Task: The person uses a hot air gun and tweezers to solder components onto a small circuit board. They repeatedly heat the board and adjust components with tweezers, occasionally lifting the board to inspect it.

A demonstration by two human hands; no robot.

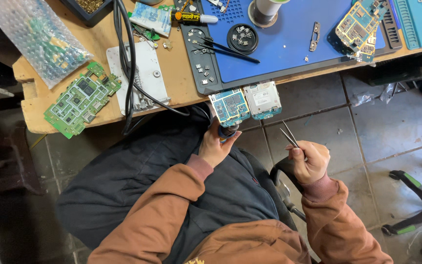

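**Holding a circuit board and tweezers below the surface edge**

Starting at the far left, a bubble-wrap bag [32,36] is seen on the wooden surface [181,78], with a green circuit board [80,99] lying just below it near the corner. Black cables [125,54] are draped over a white metal plate [145,73] beside it. Further right, a blue work mat [289,44] is laid out, on which black tweezers [230,49], a round dish of small parts [242,38] and a solder spool [264,10] are set. A gold-and-blue board [360,27] rests at the mat's right end.

At the surface's front edge, a blue phone board [229,106] is held up by the left hand [216,146], whose fingers are closed around a small clamp under it; a second board with a silver shield [263,99] is seen touching its right side. To the right, well apart, the right hand [311,161] is closed on a pair of metal tweezers [289,137], tips pointing up toward the boards. Both hands are held over the lap, above a tiled floor [387,127].
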